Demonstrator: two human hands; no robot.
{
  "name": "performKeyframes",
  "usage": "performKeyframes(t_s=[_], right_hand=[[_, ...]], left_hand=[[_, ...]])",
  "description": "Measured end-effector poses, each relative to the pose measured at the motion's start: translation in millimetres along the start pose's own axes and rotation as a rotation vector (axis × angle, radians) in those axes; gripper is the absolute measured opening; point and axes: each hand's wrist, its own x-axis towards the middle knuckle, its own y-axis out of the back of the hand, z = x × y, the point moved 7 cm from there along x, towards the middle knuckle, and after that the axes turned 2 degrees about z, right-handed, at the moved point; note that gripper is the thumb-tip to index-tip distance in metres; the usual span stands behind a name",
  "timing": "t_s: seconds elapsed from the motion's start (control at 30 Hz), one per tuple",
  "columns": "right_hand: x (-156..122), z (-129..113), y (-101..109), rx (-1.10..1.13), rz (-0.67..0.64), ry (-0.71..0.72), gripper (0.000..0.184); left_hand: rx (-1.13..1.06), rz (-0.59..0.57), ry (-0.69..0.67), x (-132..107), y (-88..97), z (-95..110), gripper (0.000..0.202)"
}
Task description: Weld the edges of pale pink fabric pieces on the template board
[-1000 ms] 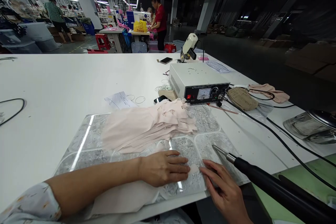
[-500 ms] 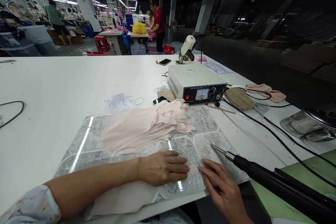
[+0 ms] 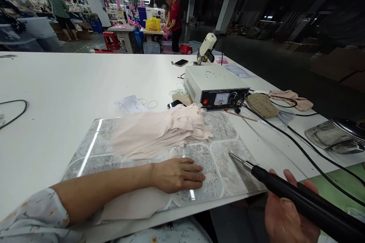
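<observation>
Black tool (image 3: pixel 288 191): is lying slantwise, its long axis running from a metal tip (image 3: pixel 241 162) at 10 o'clock to a handle leaving the frame at 4 o'clock.
Right hand (image 3: pixel 282 216): is sitting nearer to the handle than the left hand (image 3: pixel 175 174); its fingers are standing apart, loosely curled, the handle crossing between thumb and fingertips.
Metal tip: is pointing over the grey patterned mat (image 3: pixel 225 133), at 2 o'clock from the left fingertips.
Left hand: is lying flat, fingers extended, gripping nothing.
Cloth patch (image 3: pixel 210 177): is showing at 3 o'clock, just beside the left fingertips.
Cloth pile (image 3: pixel 162 131): is spreading at 11 o'clock from the left hand.
Unclear: the handle is masking any palm contact; the left hand is hiding the patch's extent.
</observation>
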Motion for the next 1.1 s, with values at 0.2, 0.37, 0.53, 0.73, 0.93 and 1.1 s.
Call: performKeyframes(t_s=[0.2,0.37,0.53,0.73,0.93,1.1], right_hand=[[23.9,-16.1,-26.6,0.452,0.239,-0.012,0.032],[28.7,-24.7,-30.2,0.467,0.236,-0.157,0.025],[17.1,-41.6,-44.9,0.437,-0.078,-0.144,0.02],[11.0,-48.9,-56.3,0.406,-0.229,-0.033,0.015],[9.8,-51.1,-57.5,0.385,-0.226,-0.053,0.012],[10.6,-55.3,-59.2,0.391,-0.242,-0.035,0.01]], left_hand=[[0.012,-0.022,-0.001,1.1,-1.4,0.6,0.036],[0.007,-0.028,-0.002,1.2,-2.8,1.1,0.039],[0.015,0.004,-0.011,1.7,-0.7,1.8,0.037],[0.0,0.002,0.0,1.8,-0.7,1.5,0.036],[-0.023,0.011,0.015,1.4,-1.1,1.1,0.032],[0.001,0.053,-0.007,1.2,1.0,2.1,0.031]])
